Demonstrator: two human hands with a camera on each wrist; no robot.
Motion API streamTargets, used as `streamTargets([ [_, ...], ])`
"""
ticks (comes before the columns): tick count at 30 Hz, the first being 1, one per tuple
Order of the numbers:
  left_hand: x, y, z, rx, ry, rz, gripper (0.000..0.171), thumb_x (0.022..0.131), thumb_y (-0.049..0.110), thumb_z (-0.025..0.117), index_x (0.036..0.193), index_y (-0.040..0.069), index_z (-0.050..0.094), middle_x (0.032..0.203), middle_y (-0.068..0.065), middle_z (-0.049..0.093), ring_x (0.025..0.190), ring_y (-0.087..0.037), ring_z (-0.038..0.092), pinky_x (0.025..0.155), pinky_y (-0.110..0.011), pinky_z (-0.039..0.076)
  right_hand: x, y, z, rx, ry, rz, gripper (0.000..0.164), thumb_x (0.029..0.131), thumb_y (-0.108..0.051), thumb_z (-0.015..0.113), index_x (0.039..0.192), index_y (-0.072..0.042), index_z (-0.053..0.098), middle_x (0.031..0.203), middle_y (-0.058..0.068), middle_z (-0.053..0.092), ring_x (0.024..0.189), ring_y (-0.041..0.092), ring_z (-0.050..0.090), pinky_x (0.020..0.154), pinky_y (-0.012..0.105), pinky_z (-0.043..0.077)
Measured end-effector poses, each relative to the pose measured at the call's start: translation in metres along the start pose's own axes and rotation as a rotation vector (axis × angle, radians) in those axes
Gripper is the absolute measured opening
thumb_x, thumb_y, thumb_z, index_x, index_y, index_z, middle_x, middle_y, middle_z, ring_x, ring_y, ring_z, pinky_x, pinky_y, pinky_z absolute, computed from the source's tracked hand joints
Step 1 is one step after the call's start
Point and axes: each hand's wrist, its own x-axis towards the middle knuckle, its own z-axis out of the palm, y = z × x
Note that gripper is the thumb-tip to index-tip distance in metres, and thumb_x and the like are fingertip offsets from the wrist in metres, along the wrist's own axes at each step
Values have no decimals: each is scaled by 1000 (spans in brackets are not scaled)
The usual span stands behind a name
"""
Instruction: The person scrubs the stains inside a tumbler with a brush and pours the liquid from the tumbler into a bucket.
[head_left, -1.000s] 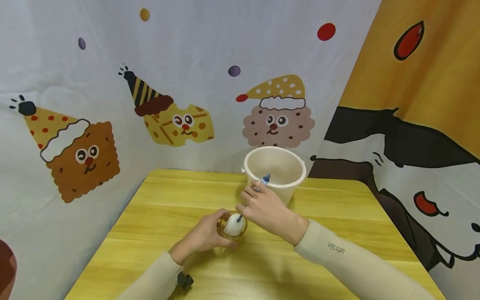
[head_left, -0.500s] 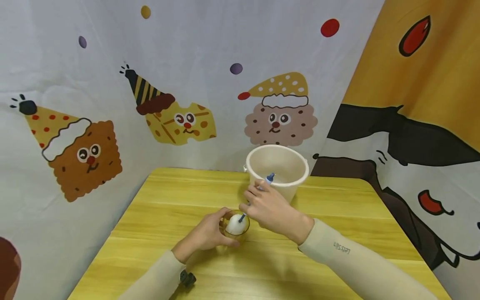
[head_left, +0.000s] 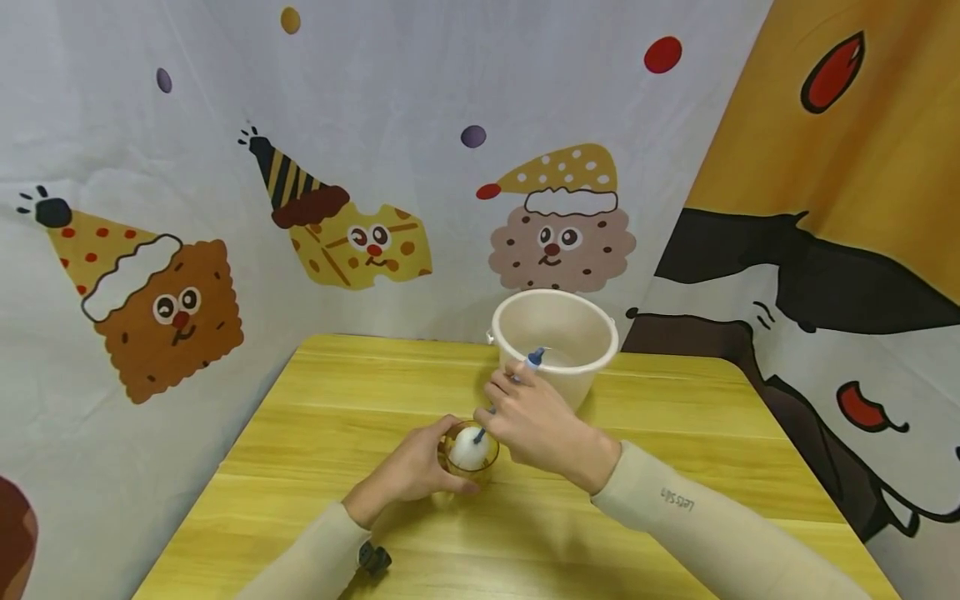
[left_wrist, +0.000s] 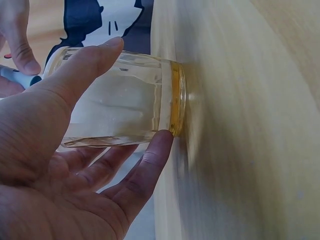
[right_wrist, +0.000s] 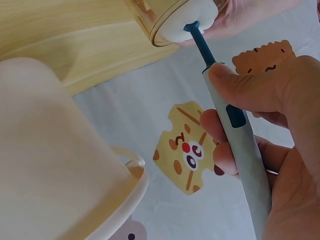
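My left hand (head_left: pixel 412 465) grips a clear, amber-tinted glass (left_wrist: pixel 115 102) from the left, thumb on one side and fingers on the other. The glass stands upright, its base right at the tabletop. Inside its mouth sits the white, rounded sponge head (head_left: pixel 469 451) of a cup brush. The right hand (head_left: pixel 534 425) holds that brush by its pale grey-blue handle (right_wrist: pixel 245 155), thumb laid near the dark blue neck (right_wrist: pixel 202 46). The handle slants up and away from the glass, its blue end showing above the fingers in the head view. The sponge's lower part shows only dimly through the glass.
A cream bucket (head_left: pixel 517 325) stands just behind the right hand, near the table's back edge. The yellow wood-grain table (head_left: pixel 315 417) meets a cartoon-printed cloth (head_left: pixel 390 100) at the back. A small black device (head_left: pixel 373 557) is at the left wrist.
The right hand and brush shift slightly right, then back left, the sponge staying in the glass. The left hand keeps its hold on the glass. The head view moves a little.
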Motion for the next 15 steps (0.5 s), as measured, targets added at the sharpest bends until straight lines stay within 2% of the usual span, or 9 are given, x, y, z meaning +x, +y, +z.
streamTargets([
  [15,0,2,-2,2,-11,-9,85,84,38,109,152,15,64,140,-9,77,118,-22,76,97,-47,69,5,-8,-8,-51,-73,15,47,75,-51,108,112,-29,88,122,1,84,123,26,73,115,44,52],
])
